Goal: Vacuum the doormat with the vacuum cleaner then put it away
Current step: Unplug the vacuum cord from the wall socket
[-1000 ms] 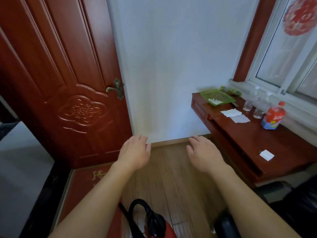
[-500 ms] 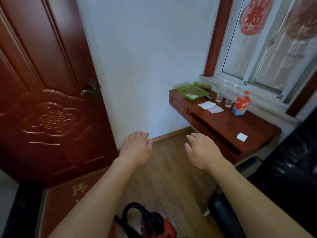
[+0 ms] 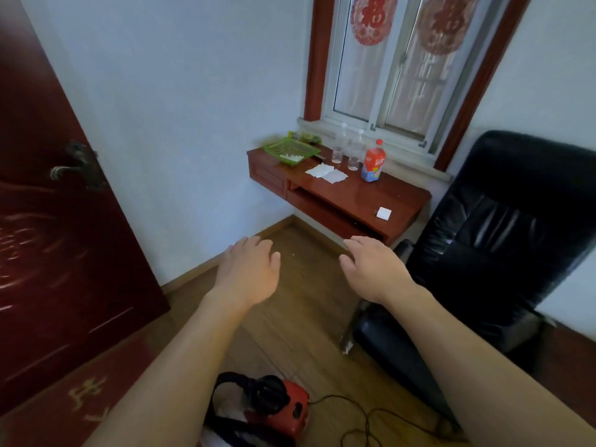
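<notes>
left hand [image 3: 248,272], right hand [image 3: 374,269]: empty, fingers relaxed and apart, out over floor | vacuum cleaner [image 3: 283,409]: on floor under forearms, near doormat [image 3: 80,398] by door | likely next: stoop, grip black handle [image 3: 222,380] firmly, keep cord [image 3: 332,397] clear of feet

The wooden floor [image 3: 300,321] at frame centre is free. The door [image 3: 58,253] blocks the left, the black chair [image 3: 503,240] the right, the vacuum cleaner [image 3: 290,411] the bottom.

A red paper-cut [image 3: 371,19] on the window [image 3: 354,85] bears what looks like 福. Gold characters on the red doormat [image 3: 96,398] are too blurred to read.
</notes>
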